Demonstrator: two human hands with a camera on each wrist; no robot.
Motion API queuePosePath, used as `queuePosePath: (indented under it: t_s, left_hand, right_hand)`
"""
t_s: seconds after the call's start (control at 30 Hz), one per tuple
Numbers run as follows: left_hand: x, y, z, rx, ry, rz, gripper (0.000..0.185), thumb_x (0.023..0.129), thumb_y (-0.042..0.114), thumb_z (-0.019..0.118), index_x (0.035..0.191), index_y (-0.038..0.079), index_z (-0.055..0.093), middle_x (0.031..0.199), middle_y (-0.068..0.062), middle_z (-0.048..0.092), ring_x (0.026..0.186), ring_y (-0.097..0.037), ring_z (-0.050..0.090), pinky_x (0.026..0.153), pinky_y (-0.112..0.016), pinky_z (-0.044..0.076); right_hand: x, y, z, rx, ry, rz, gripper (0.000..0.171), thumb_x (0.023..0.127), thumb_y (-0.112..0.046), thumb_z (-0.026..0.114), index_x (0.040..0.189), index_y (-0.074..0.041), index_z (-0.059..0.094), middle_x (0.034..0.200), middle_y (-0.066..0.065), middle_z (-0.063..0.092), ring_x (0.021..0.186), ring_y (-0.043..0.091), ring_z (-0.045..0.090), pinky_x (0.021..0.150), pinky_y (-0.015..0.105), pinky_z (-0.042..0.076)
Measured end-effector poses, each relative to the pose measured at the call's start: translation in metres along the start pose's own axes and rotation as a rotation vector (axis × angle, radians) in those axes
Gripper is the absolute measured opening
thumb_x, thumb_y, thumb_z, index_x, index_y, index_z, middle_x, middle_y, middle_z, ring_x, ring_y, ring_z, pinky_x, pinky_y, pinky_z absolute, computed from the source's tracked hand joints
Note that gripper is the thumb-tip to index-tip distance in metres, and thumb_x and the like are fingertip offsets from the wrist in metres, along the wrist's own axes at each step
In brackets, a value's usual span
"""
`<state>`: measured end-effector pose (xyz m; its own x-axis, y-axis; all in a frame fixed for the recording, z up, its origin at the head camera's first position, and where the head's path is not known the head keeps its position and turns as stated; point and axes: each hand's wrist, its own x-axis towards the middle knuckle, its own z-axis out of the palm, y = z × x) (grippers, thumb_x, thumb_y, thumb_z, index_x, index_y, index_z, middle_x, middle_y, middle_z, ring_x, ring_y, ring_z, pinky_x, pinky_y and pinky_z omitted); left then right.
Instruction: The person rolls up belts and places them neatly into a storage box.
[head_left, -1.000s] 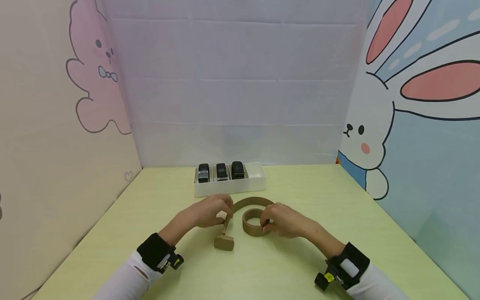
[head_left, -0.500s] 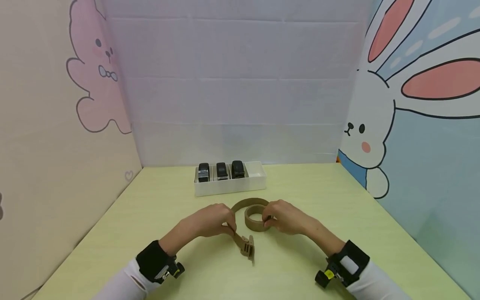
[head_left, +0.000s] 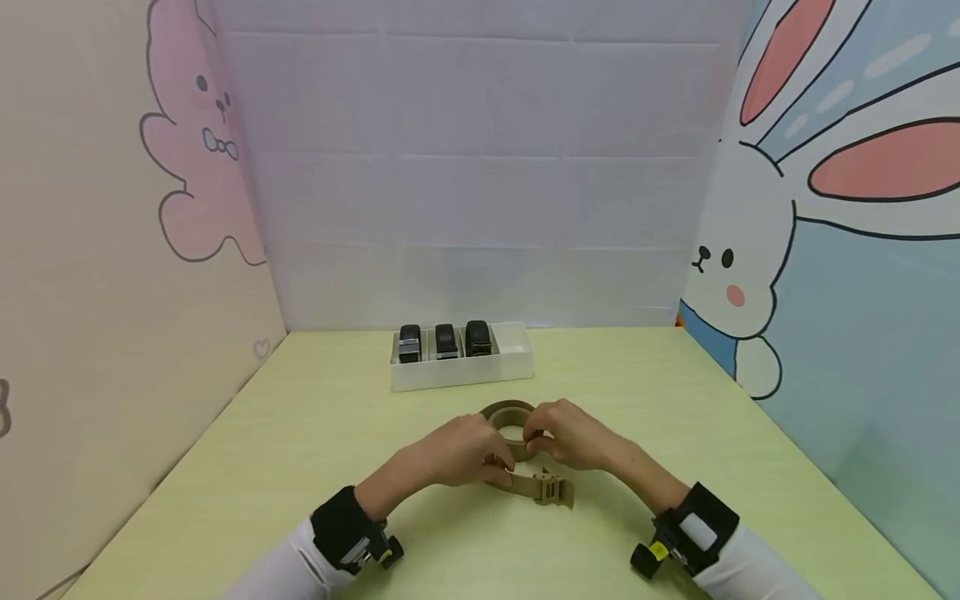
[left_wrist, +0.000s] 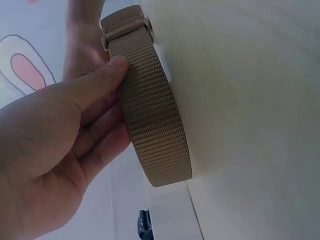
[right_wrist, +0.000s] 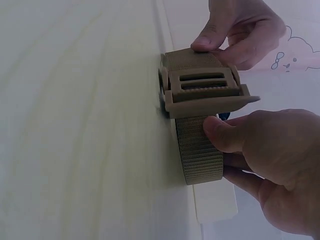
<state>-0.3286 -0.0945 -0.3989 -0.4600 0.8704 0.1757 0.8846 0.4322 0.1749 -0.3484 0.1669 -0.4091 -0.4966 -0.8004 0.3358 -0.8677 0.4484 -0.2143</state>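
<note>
A tan webbing belt (head_left: pixel 517 483) stands on edge on the table, most of it wound in a coil. My left hand (head_left: pixel 468 450) pinches the loose outer length between thumb and fingers; the left wrist view shows the thumb on the ribbed strap (left_wrist: pixel 155 130). At that length's end is the tan slotted buckle (right_wrist: pixel 205 85), lying to the right of my left fingers and in front of the coil. My right hand (head_left: pixel 570 433) grips the right side of the coil (head_left: pixel 510 417), with the thumb outside and fingers reaching into the ring.
Behind the hands, a white divided box (head_left: pixel 461 375) stands on the pale yellow table (head_left: pixel 337 375). Rolled black belts (head_left: pixel 476 337) sit in three of its compartments; the rightmost holds none. Printed walls border the table at left, right and back.
My left hand has swept rightward and toward the person, bringing the buckle end around the front of the coil. The outer loop is tighter now. My right hand has stayed at the coil.
</note>
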Motion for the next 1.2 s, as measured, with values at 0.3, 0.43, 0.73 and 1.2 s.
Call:
queuePosePath:
  t_s: [0.3,0.43,0.73,1.2]
  left_hand:
    - [-0.001,-0.025,0.003,-0.106,0.182,0.033,0.011,0.104,0.013,0.083,0.113,0.01,0.089,0.108,-0.001,0.086,0.093,-0.005,0.078,0.082,-0.019,0.062]
    - [-0.003,-0.03,0.006,-0.11,0.157,0.005,0.014,0.104,0.013,0.083,0.117,0.011,0.088,0.116,-0.003,0.086,0.101,-0.009,0.079,0.086,-0.026,0.065]
    - [-0.012,-0.041,-0.006,-0.078,0.123,-0.017,0.018,0.108,0.002,0.074,0.117,0.009,0.087,0.114,-0.003,0.087,0.101,-0.01,0.08,0.089,-0.032,0.066]
    - [-0.035,-0.056,-0.024,-0.059,-0.056,-0.143,0.01,0.094,0.004,0.09,0.097,0.013,0.091,0.097,0.003,0.087,0.091,-0.005,0.076,0.087,-0.026,0.064]
  right_hand:
    - [0.004,-0.004,0.002,0.023,0.029,-0.035,0.008,0.096,0.0,0.086,0.1,-0.006,0.085,0.096,0.007,0.084,0.086,0.018,0.078,0.076,0.03,0.064]
    - [0.007,-0.008,0.005,0.045,0.035,-0.062,0.005,0.096,-0.002,0.086,0.099,-0.005,0.086,0.097,0.007,0.085,0.089,0.021,0.079,0.078,0.037,0.066]
    - [0.01,-0.01,0.008,0.063,0.043,-0.055,0.003,0.097,-0.001,0.086,0.098,-0.004,0.085,0.095,0.009,0.084,0.087,0.024,0.08,0.077,0.036,0.066]
    - [0.009,-0.009,0.006,0.042,0.048,-0.058,0.004,0.098,-0.001,0.085,0.096,-0.004,0.086,0.094,0.008,0.085,0.087,0.023,0.08,0.078,0.034,0.065]
